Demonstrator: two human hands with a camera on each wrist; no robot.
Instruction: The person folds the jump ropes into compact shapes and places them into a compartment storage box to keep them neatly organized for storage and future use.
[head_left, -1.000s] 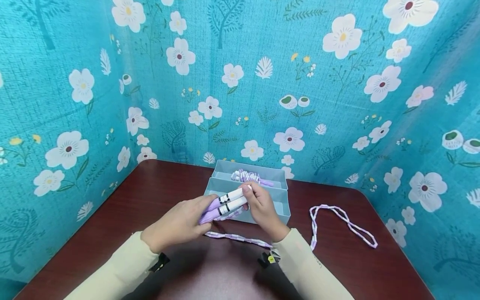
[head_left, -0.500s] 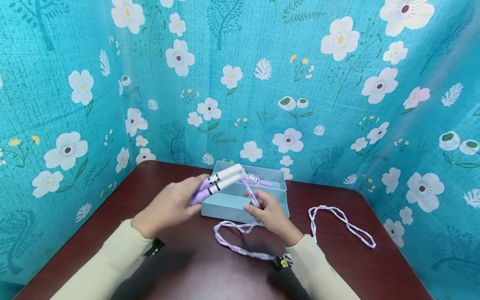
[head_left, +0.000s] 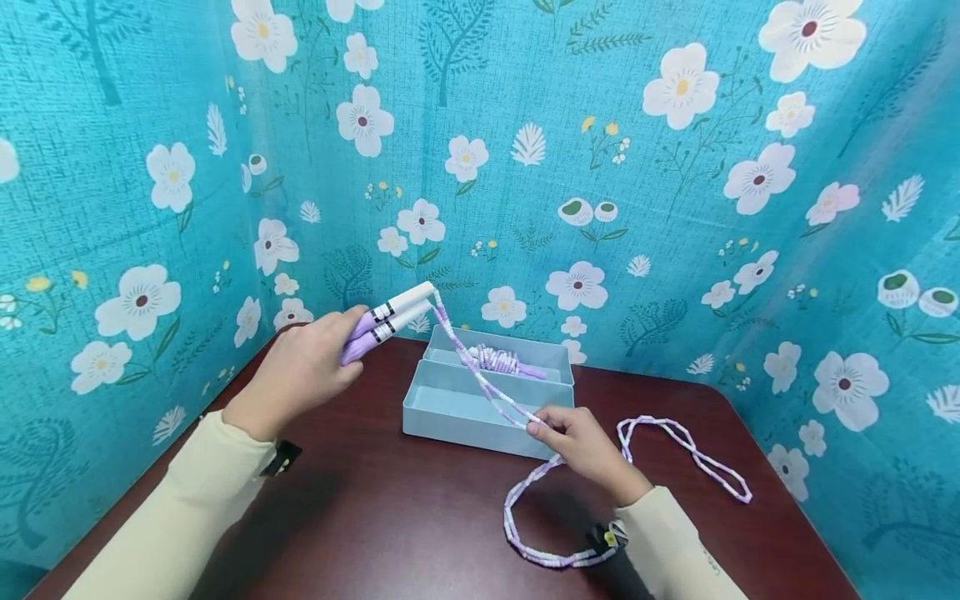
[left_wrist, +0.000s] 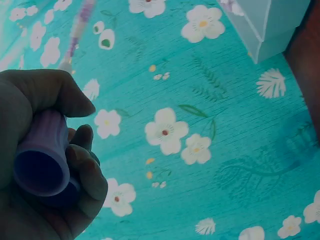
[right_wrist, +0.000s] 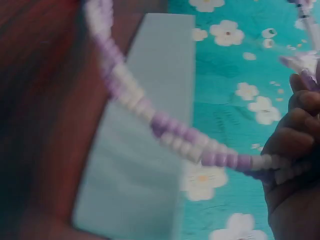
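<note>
My left hand [head_left: 303, 367] grips both purple-and-white handles [head_left: 390, 319] of a beaded jump rope, raised left of the box. In the left wrist view the fingers wrap round the purple handle [left_wrist: 42, 155], its hollow end toward the camera. From the handle tips the doubled beaded rope [head_left: 480, 371] slants down to my right hand [head_left: 581, 442], which pinches it in front of the box. Beyond that hand the rope loops down toward the table and passes by the right wrist. In the right wrist view the white and purple bead strands [right_wrist: 185, 140] run out of the curled fingers.
A pale blue two-compartment box [head_left: 450, 417] stands at the back middle; a wound beaded rope with a purple handle [head_left: 495, 360] lies in its rear compartment. More beaded rope [head_left: 693, 446] lies on the dark red table [head_left: 405, 517] at right. A floral curtain [head_left: 480, 242] hangs behind.
My left hand has moved left and up with the handles. The right hand has let go of the handle tips, taken the rope and slid right and down, stretching it between the hands.
</note>
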